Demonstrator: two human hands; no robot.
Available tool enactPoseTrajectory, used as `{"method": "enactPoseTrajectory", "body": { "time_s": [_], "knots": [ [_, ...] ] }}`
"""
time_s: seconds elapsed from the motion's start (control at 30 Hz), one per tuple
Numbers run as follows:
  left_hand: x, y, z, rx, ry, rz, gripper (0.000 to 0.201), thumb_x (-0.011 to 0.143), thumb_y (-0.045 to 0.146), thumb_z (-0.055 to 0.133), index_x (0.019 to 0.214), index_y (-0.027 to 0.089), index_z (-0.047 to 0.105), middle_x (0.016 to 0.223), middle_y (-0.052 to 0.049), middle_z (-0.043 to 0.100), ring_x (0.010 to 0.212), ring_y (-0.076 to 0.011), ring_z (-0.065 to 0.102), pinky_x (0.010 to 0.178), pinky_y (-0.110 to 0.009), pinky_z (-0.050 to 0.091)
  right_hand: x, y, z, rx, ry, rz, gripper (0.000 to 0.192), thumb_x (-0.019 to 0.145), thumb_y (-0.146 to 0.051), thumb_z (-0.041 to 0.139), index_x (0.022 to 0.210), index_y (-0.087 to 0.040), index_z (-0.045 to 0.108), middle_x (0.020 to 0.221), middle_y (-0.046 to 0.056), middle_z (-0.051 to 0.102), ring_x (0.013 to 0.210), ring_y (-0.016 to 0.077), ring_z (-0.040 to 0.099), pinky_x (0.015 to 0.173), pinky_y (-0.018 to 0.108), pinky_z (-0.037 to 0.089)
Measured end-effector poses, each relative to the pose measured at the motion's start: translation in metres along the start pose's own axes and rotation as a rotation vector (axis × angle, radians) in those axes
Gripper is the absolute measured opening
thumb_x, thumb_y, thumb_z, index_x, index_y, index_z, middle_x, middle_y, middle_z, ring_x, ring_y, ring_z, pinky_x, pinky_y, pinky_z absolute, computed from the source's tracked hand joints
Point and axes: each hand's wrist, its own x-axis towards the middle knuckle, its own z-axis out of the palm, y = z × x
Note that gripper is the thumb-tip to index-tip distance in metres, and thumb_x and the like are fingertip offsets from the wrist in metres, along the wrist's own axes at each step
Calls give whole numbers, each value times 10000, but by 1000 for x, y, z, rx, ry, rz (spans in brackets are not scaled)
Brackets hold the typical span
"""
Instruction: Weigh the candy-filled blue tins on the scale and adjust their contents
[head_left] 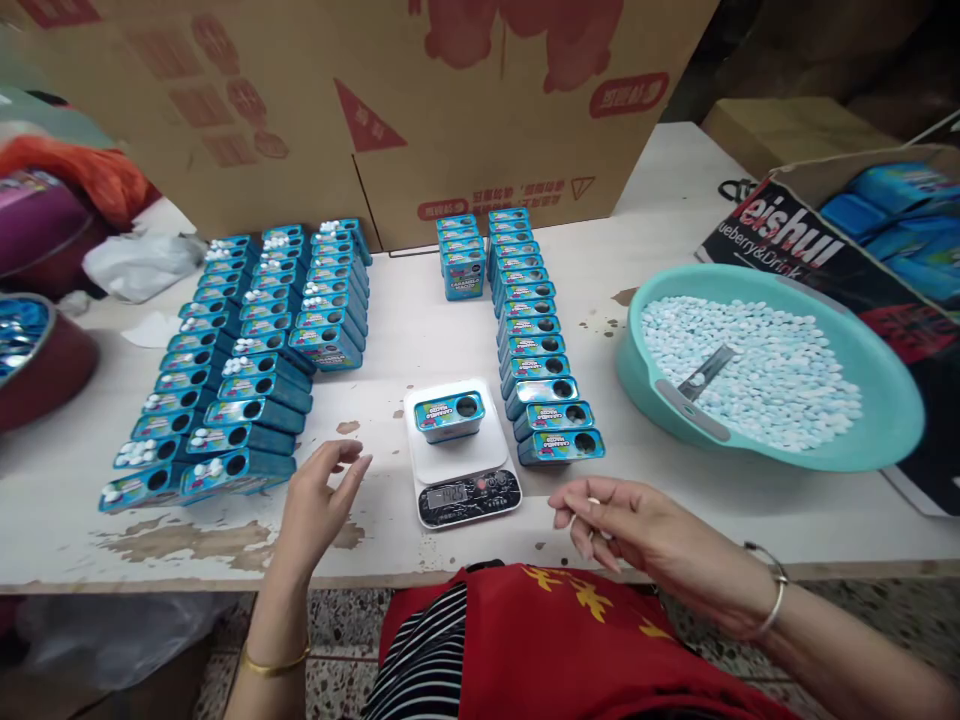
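A blue candy tin (450, 415) with a round dark opening rests on a white digital kitchen scale (457, 460), its display lit. To the left of the scale hovers my left hand (319, 505), thumb and fingers apart with nothing between them. My right hand (622, 520) is at the scale's right, near the table's front edge, its fingers curled around a few small white candies (592, 503). Several tins (559, 445) stand in a column just beyond it. On the left, rows of similar tins (247, 470) have white candies piled on their tops.
A turquoise basin (757, 455) full of white candies, with a metal scoop (705, 375) in it, stands at the right. Behind it is a black carton (832, 290) holding blue tins. A large cardboard box (450, 120) borders the back. A red bowl (52, 380) sits far left.
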Motion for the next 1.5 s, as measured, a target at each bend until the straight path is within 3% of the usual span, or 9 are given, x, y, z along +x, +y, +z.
{"method": "enactPoseTrajectory", "body": {
  "time_s": [0.17, 0.37, 0.6, 0.83, 1.0, 1.13, 1.3, 1.4, 1.5],
  "knots": [
    [-16, -16, 12, -32, -17, -70, 302, 868, 456, 497, 906, 180, 614, 855, -46, 672, 749, -163, 618, 699, -297, 511, 26, -47, 12, -393, -11, -165, 312, 820, -474, 599, 816, -162, 609, 525, -39, 529, 486, 74, 407, 481, 225, 299],
    [-13, -20, 14, -42, -7, -63, 300, 878, 459, 493, 936, 188, 608, 889, -52, 668, 761, -164, 600, 716, -300, 501, 68, -89, 45, -817, -29, -307, 129, 865, -232, 510, 825, -152, 604, 530, -50, 494, 502, 87, 438, 528, 242, 337],
    [-13, -26, 16, -48, 1, -44, 310, 880, 477, 480, 905, 195, 607, 862, -47, 663, 741, -166, 594, 698, -298, 495, 91, -99, 63, -1352, 54, -489, 164, 825, -104, 544, 941, -147, 652, 924, 84, 633, 844, 178, 548, 752, 298, 396],
    [-15, -32, 21, -46, -43, -57, 271, 887, 452, 493, 926, 206, 601, 897, -36, 654, 780, -169, 600, 673, -270, 493, 83, -98, 73, -1483, 7, -455, 251, 849, -59, 479, 1045, -125, 621, 1088, 128, 567, 899, 188, 529, 749, 293, 392],
    [-12, -31, 24, -64, -48, -55, 259, 887, 437, 496, 925, 203, 598, 876, -31, 648, 777, -166, 597, 698, -279, 496, 85, -101, 73, -1326, 15, -555, 219, 834, -45, 494, 986, -125, 631, 1024, 108, 592, 855, 167, 528, 762, 306, 409],
    [-12, -32, 23, -64, -36, -47, 249, 893, 419, 498, 921, 192, 596, 866, -29, 645, 761, -155, 586, 725, -283, 482, 80, -111, 53, -783, -4, -474, 133, 848, -196, 568, 952, -143, 630, 763, 12, 591, 617, 96, 491, 597, 258, 418],
    [-13, -33, 22, -53, -24, -56, 251, 892, 415, 502, 921, 185, 599, 866, -29, 643, 744, -148, 580, 715, -280, 476, 59, -116, -9, -181, 223, -371, 176, 793, -331, 659, 850, -165, 672, 829, 35, 612, 636, 83, 515, 519, 195, 435],
    [-10, -29, 23, -50, -32, -56, 251, 889, 414, 506, 922, 184, 602, 877, -31, 645, 749, -148, 584, 690, -269, 481, 42, -106, -52, -60, 385, -359, 160, 695, -237, 737, 846, -197, 699, 911, 52, 654, 795, 124, 596, 629, 190, 504],
    [-5, -22, 25, -57, -54, -50, 246, 890, 410, 511, 940, 188, 603, 892, -33, 648, 764, -149, 588, 636, -247, 480, 27, -89, -75, -37, 529, -328, 211, 653, -208, 755, 852, -221, 687, 929, 53, 695, 881, 154, 642, 705, 207, 522]
  ]
}}
